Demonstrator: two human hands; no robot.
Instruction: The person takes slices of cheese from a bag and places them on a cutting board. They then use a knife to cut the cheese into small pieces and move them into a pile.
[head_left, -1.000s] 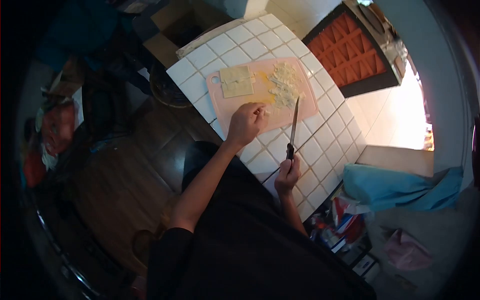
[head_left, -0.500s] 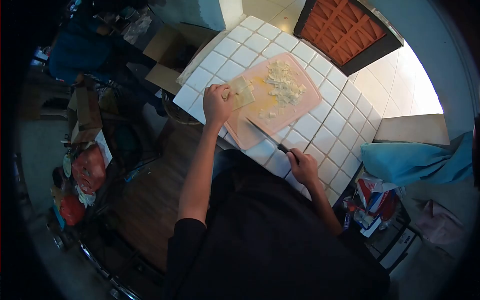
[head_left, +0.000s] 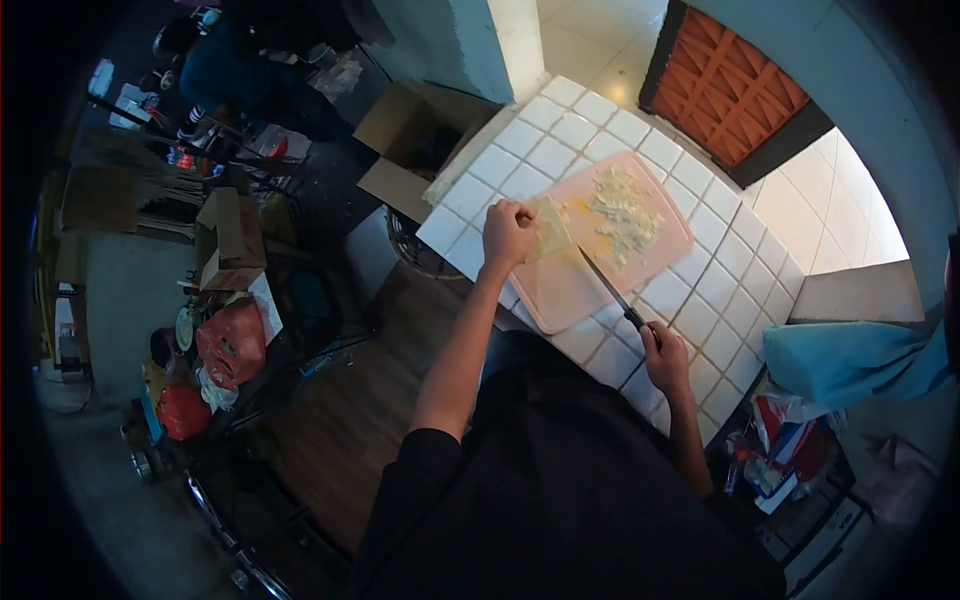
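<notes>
A pink cutting board [head_left: 552,305] lies on the white-tiled counter. At its left side my left hand [head_left: 510,237] has its fingers curled down on flat, pale yellow sheets of food [head_left: 551,230]. My right hand [head_left: 666,357] is wrapped round the black handle of a knife [head_left: 607,284] at the near right edge of the board. The blade slants over the board, its tip close beside the right edge of the sheets. A heap of chopped pale yellow strips [head_left: 627,218] is spread over the far right part, with yellow wet streaks near it.
Left of the counter stands an open cardboard box [head_left: 400,135]. Blue cloth [head_left: 840,360] hangs at the right, above packaged goods [head_left: 785,445]. Red plastic bags [head_left: 232,340] sit at the far left. Another person [head_left: 235,65] is in the dim back left.
My view has swung, so the counter appears farther right and lower. The knife tip has come nearer to the right edge of the sheets. Both hands keep their grips.
</notes>
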